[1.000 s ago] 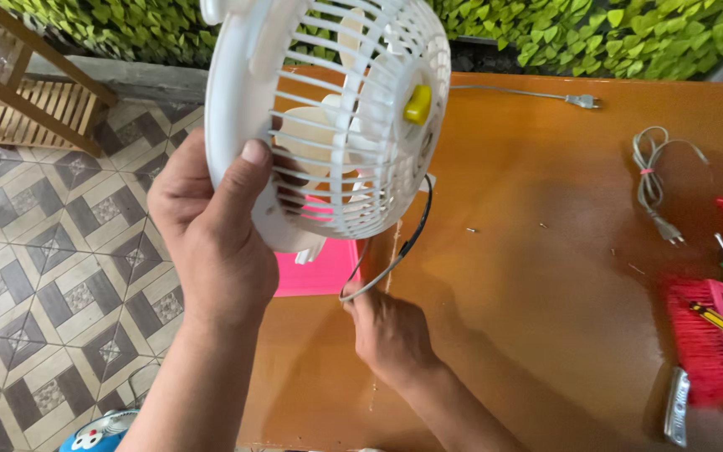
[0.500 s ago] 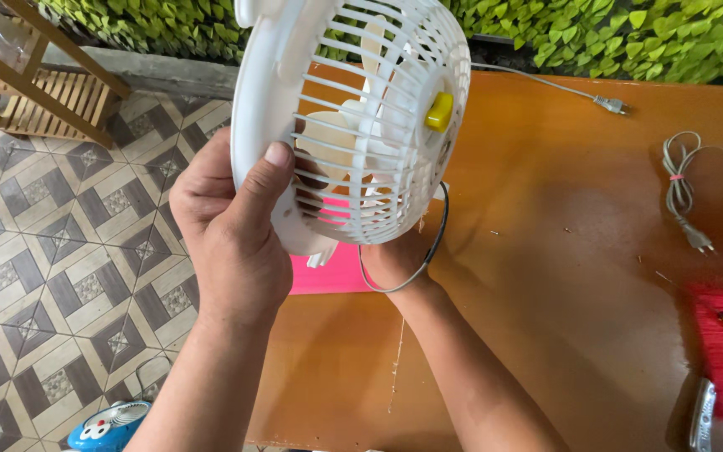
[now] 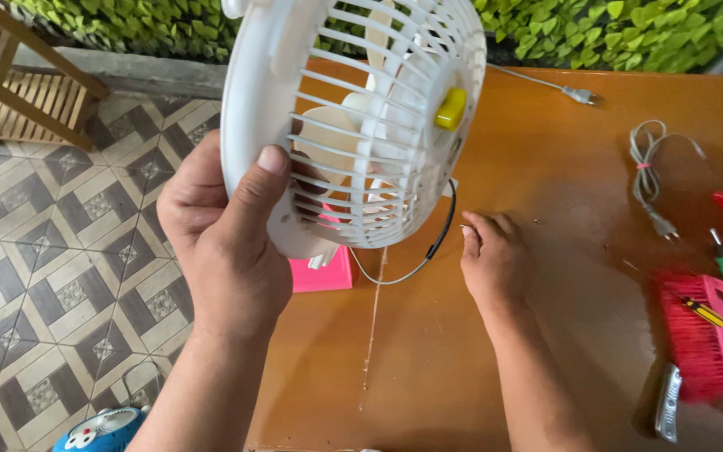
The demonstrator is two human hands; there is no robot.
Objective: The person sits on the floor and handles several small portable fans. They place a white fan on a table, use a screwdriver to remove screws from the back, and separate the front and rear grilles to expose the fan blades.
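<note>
The left hand [image 3: 223, 243] grasps the white fan [image 3: 353, 117] by its rim above the bench [image 3: 546, 251], while the right hand [image 3: 491, 259], fingers loosely curled and holding nothing visible, rests right of the fan's dangling cord [image 3: 428, 251].

- The white plastic caged fan [image 3: 361, 109] is held up over the orange wooden table [image 3: 546, 335]'s left edge by the left hand [image 3: 219, 243].
- The right hand [image 3: 494, 259] rests on the table, right of the fan.
- The pink bristled brush [image 3: 709, 335] lies far right, with the coiled grey power cord [image 3: 650, 180] behind it.

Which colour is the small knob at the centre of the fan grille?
Yellow: the knob sits on the white fan, seen in the head view.
</note>
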